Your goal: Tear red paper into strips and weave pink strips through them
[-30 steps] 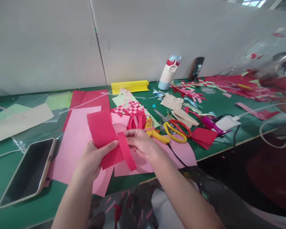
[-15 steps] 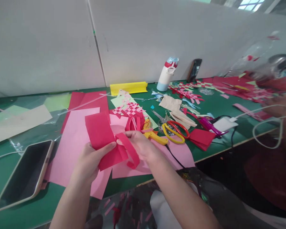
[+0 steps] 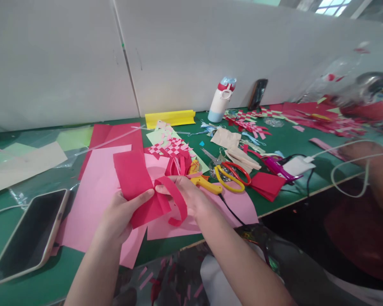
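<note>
A folded red paper [image 3: 132, 174] is gripped by my left hand [image 3: 123, 214], the thumb pressed on its face near the middle. My right hand [image 3: 180, 191] pinches a curled red strip [image 3: 176, 197] at the right edge of that paper; the strip loops down and its loose end hangs below. Pink sheets [image 3: 98, 182] lie under and around both hands. Just beyond my right hand are red paper strips and woven red-and-white pieces [image 3: 172, 148]. A yellow glue gun [image 3: 207, 185] and scissors with yellow and red handles [image 3: 231, 174] lie to the right of it.
A phone [image 3: 28, 238] lies at the left. At the back stand a bottle [image 3: 221, 100] and another phone [image 3: 258, 94], near folded yellow paper [image 3: 170, 119]. A purple device [image 3: 276, 166], white charger [image 3: 296, 165] and cable lie right, beside another person's blurred arm [image 3: 375, 165].
The view has shifted slightly. Both hands keep their hold, and the red strip's loop bows out a little wider. The other person's arm at the right has moved a little left.
</note>
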Demonstrator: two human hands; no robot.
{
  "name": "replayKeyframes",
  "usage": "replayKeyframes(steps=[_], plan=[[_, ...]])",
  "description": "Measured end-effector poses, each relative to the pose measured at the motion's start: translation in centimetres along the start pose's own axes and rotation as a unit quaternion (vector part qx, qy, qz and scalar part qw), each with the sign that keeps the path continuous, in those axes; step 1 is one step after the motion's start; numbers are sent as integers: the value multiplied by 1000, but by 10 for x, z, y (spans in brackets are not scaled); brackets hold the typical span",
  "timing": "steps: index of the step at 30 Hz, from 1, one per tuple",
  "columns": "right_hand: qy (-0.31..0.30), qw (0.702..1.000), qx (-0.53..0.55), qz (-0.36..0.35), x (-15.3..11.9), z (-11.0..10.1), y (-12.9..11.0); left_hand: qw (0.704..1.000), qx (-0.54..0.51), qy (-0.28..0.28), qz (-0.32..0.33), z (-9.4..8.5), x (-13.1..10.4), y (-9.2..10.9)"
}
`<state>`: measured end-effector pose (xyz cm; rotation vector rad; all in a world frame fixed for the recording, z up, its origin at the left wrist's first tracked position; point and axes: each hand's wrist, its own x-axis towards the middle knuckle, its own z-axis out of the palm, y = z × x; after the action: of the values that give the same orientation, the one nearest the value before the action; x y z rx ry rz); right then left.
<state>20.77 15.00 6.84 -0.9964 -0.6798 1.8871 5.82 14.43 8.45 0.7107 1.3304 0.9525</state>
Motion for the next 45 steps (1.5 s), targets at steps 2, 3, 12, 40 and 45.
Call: replayKeyframes(steps=[2,3,12,40,45], plan=[[10,1000,12,-16,3,-3,4,1000,13,-1,0,0,-1,2],[12,1000,16,-21,5,-4,5,1000,16,0,3,0,-1,3],[1,999,19,-33,11,-10,10,999,12,-28,36,-5,2,-1],[2,999,38,-33,9,-7,8,999,6,-28,45,-5,2,-1],[-17,998,55,-28,7,-5,6,997,-45,-52,34,-3,1,-3]])
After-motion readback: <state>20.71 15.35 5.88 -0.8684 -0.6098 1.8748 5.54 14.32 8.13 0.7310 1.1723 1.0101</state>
